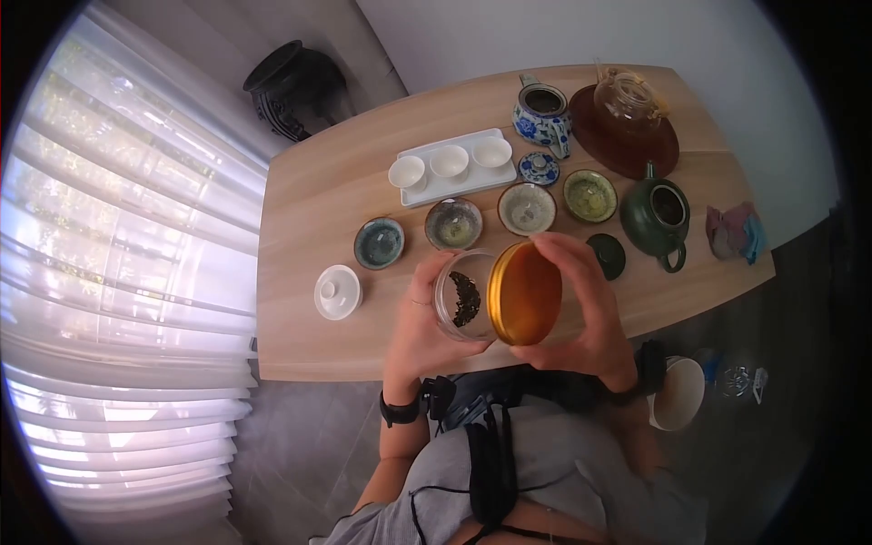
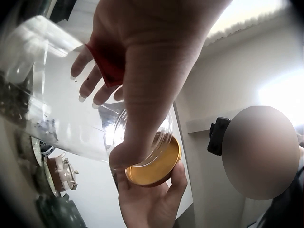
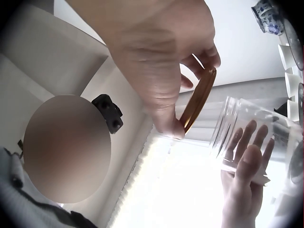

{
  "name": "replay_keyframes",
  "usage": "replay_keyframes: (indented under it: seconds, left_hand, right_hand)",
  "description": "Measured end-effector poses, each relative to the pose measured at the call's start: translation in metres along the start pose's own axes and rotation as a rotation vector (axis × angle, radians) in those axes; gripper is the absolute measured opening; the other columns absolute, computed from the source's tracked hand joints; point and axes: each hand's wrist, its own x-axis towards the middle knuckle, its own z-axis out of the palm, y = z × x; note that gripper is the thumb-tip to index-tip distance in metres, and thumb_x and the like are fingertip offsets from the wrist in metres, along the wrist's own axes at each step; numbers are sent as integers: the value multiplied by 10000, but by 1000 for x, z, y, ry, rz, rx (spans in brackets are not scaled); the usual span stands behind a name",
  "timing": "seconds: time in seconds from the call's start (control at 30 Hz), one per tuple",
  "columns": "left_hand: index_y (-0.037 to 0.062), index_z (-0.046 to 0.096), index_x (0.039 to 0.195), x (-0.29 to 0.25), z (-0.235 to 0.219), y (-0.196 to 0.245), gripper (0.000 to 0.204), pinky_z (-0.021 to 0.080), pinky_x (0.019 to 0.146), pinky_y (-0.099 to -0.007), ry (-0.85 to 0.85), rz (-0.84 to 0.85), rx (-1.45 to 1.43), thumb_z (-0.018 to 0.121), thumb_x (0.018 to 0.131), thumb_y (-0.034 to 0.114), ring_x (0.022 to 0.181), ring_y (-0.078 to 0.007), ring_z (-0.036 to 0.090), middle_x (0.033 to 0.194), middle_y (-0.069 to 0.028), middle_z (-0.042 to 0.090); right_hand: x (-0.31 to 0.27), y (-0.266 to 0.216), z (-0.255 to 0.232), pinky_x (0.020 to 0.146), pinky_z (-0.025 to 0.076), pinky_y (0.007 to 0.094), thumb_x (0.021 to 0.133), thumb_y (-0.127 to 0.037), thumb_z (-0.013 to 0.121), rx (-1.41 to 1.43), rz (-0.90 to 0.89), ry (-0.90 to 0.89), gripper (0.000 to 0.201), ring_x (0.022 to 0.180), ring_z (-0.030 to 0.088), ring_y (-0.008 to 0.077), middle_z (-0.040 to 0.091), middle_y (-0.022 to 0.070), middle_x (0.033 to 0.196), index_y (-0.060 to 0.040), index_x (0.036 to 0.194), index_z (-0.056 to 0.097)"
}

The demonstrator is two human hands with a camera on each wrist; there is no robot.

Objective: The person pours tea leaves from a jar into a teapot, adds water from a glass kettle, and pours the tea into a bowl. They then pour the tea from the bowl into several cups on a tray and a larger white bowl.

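My left hand [image 1: 413,331] grips a clear jar [image 3: 225,123] from its left side, thumb and fingers around the wall. Dark loose tea leaves [image 1: 466,300] lie inside, seen through the open mouth in the head view. A gold screw lid [image 1: 529,295] is pinched by its edge between the thumb and fingers of my right hand [image 1: 595,331]. It stands tilted just right of the jar's mouth; the right wrist view shows a gap between lid [image 3: 200,99] and rim. Both are held above the table's near edge.
Several glazed bowls [image 1: 379,243] curve across the wooden table [image 1: 309,209]. A white lidded cup [image 1: 338,292] stands left. Behind are a white tray [image 1: 427,197] with three cups, a blue-white teapot [image 1: 536,127] and a glass teapot [image 1: 629,98]. A green teapot [image 1: 649,227] and cloth [image 1: 734,233] are right.
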Motion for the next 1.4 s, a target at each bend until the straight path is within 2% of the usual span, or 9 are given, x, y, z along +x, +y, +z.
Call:
replay_keyframes:
  seconds: [0.2, 0.33, 0.4, 0.63, 1.0, 1.13, 1.2, 1.23, 1.4]
  left_hand:
    - [77, 381, 1255, 5, 8, 0, 941, 443, 886, -410, -81, 133, 159, 889, 478, 227, 1059, -359, 541, 1196, -150, 528]
    - [73, 393, 1246, 3, 9, 7, 928, 429, 890, -423, -93, 87, 201, 875, 465, 208, 1058, -368, 531, 1185, -151, 529]
    - [64, 401, 1239, 5, 7, 14, 901, 418, 897, -432, -126, 159, 393, 850, 466, 181, 1057, -368, 521, 1176, -151, 528]
    - [63, 432, 1209, 5, 5, 28, 883, 433, 869, -416, -184, 210, 423, 854, 442, 182, 1038, -368, 533, 1151, -157, 540]
    - [54, 402, 1225, 1, -7, 33, 883, 416, 888, -439, -228, 196, 418, 833, 464, 180, 1062, -376, 512, 1148, -162, 532]
    - [59, 394, 1232, 11, -22, 48, 874, 426, 891, -417, -80, 193, 323, 855, 499, 178, 1062, -345, 537, 1149, -150, 543]
    - [38, 390, 1223, 23, -47, 51, 841, 440, 894, -373, 149, 220, 214, 868, 547, 184, 1057, -269, 559, 1149, -131, 551]
    - [23, 389, 1214, 30, -65, 47, 828, 444, 893, -354, 237, 222, 249, 869, 559, 185, 1050, -238, 557, 1145, -125, 550]
    - [-7, 364, 1206, 58, -185, -15, 775, 448, 907, -333, 567, 65, 269, 844, 614, 132, 1064, -206, 550, 1146, -129, 527]
  right_hand:
    - [-3, 4, 15, 976, 404, 409, 658, -206, 786, 16, 8, -135, 827, 1188, 443, 321, 411, 155, 1299, -21, 1357, 386]
    - [-5, 6, 11, 966, 418, 390, 649, -171, 783, 12, -1, -137, 832, 1184, 453, 309, 415, 149, 1304, -30, 1366, 385]
    - [-6, 9, 5, 975, 417, 381, 635, -128, 778, 48, 3, -206, 816, 1192, 459, 303, 420, 135, 1312, -47, 1361, 414]
    - [-5, 0, -10, 994, 413, 379, 615, -86, 776, 72, 2, -318, 799, 1213, 456, 294, 429, 120, 1311, -69, 1346, 454]
    - [0, -11, -2, 933, 464, 365, 610, -227, 829, -19, -1, -306, 841, 1161, 506, 290, 452, 155, 1281, -55, 1341, 450]
    - [10, -11, 9, 1004, 396, 403, 632, -313, 831, 63, -70, -216, 933, 1248, 430, 333, 385, 187, 1366, -42, 1391, 361]
    - [14, -14, 2, 1061, 301, 440, 654, -394, 814, -85, -71, -93, 996, 1316, 342, 353, 308, 204, 1431, -35, 1421, 290]
    - [14, -7, -2, 1081, 247, 453, 659, -417, 802, 35, -65, -11, 965, 1329, 321, 341, 336, 193, 1424, -30, 1405, 327]
    - [-8, 17, -29, 1060, 290, 415, 724, -296, 767, -96, 17, 132, 782, 1285, 379, 319, 421, 172, 1363, -21, 1357, 397]
